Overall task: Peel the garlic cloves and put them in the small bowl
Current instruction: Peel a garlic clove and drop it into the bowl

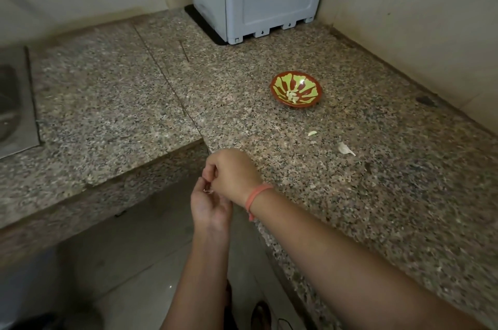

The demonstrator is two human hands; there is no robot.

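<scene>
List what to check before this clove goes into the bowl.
1. Grip: left hand and right hand pinch the held clove: ok.
2. Its skin fully off: cannot tell, mostly hidden.
3. The small bowl upright on the countertop: ok.
4. Room beside the peeled cloves inside: ok.
5. All cloves done: not ok, an unpeeled clove lies on the countertop.
6. The pale scrap nearby, peel or clove: cannot tell.

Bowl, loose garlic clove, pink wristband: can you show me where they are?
Bowl (283, 81): head view, left inner wall.
Loose garlic clove (344, 148): head view, its white middle.
Pink wristband (256, 193): head view, strip across the right wrist.
</scene>
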